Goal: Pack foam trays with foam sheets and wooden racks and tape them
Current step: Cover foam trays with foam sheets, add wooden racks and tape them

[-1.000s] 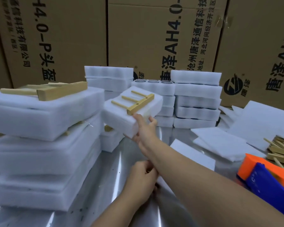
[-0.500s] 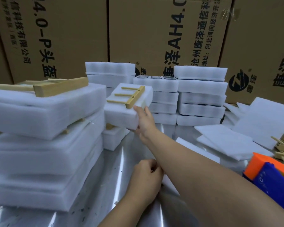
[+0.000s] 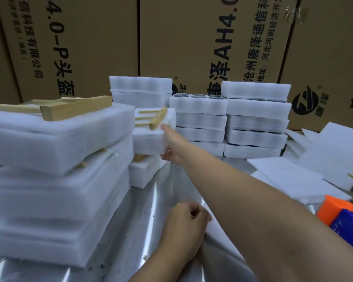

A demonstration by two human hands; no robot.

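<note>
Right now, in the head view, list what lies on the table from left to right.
Foam stack → tray held by the right hand → tray stacks → foam sheets → tape dispenser.

Two hands [image 3: 186, 222] [image 3: 171, 144], one tape dispenser [image 3: 339, 215]

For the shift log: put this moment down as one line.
right hand: grips foam tray with wooden rack on top, over a lower tray | left hand: curled, contents unclear
</note>
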